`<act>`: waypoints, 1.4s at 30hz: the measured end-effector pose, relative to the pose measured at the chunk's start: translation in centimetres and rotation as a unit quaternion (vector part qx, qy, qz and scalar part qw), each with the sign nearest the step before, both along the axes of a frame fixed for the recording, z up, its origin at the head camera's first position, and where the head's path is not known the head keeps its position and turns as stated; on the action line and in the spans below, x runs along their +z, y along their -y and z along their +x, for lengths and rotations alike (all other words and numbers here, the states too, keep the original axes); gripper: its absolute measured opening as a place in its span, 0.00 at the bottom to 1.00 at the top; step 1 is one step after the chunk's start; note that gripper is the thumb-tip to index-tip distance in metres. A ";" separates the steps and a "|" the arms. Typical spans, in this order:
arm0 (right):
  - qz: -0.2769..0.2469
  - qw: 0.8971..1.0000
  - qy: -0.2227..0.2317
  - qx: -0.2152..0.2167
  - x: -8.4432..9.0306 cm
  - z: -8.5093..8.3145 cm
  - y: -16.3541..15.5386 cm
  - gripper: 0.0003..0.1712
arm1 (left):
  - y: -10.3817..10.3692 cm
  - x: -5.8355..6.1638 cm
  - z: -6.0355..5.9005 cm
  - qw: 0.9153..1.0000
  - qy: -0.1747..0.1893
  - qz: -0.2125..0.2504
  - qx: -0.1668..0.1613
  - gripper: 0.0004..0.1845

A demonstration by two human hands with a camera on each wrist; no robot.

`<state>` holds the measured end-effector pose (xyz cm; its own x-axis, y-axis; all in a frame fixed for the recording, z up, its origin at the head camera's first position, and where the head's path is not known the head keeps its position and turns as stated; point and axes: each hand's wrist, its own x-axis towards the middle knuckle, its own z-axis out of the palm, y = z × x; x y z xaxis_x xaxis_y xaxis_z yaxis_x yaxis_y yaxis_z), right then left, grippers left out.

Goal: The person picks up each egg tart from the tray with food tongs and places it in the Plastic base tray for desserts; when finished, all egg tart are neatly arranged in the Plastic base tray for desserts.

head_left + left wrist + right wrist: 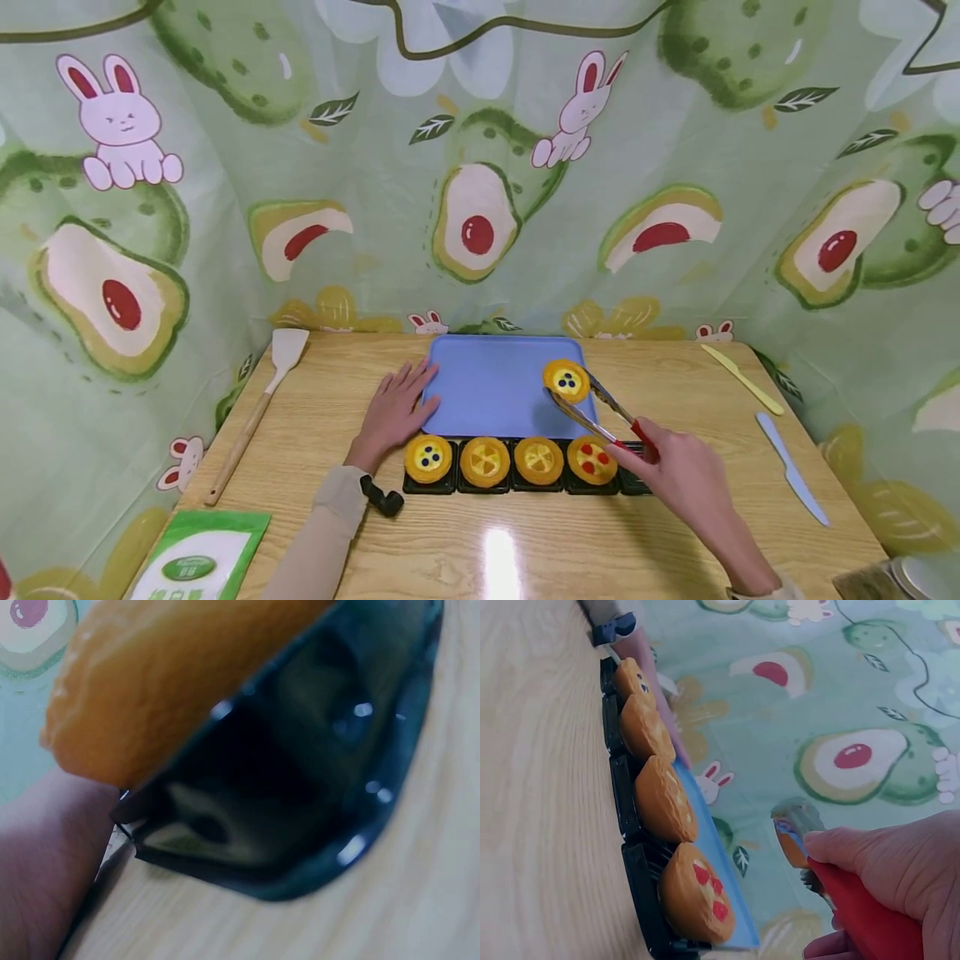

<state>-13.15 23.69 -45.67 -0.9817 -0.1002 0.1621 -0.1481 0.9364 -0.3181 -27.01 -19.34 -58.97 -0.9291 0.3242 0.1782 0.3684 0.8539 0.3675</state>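
Our right fingers (637, 450) are curled round the red handles of the tongs (600, 410), squeezing them so that their tips pinch a tart (566, 380) topped with dark berries, held over the right part of the blue tray (487, 387); whether it rests on the tray or hangs just above, we cannot tell. Our left hand (393, 412) lies flat with fingers straight, pressing the tray's left edge and gripping nothing. We judge the work to be at an early stage: one tart has come to the tray, while four more (512, 460) sit in the row of black moulds (633, 483) just in front of it, and the mould at the right end stands empty. Around us on the wooden table (480, 542) lie a wooden spatula (262, 400) well to the left, a yellow knife (742, 379) and a pale blue knife (791, 467) to the right, and a green packet (198, 558) at the near left corner. Nothing blocks the way between moulds and tray; our left hand is just beside the leftmost tart.
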 end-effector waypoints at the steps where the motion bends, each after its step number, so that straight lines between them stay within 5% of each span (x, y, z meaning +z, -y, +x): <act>1: -0.001 1.000 0.005 -0.007 0.0 0.4 -0.2 0.27 | 0.0 0.0 0.0 1.000 0.000 0.001 0.000 0.36; 16: 0.005 0.997 0.020 -0.069 -0.2 5.1 -4.1 0.30 | -0.2 0.2 -0.1 1.000 0.007 0.007 0.000 0.36; 27: 0.016 0.990 0.088 -0.105 -1.8 8.3 -7.2 0.29 | -0.3 0.0 -0.1 1.000 0.008 0.007 -0.005 0.37; 42: 0.021 0.984 0.128 -0.121 -3.3 9.1 -7.1 0.33 | -0.1 0.0 0.1 1.000 0.005 0.011 -0.001 0.37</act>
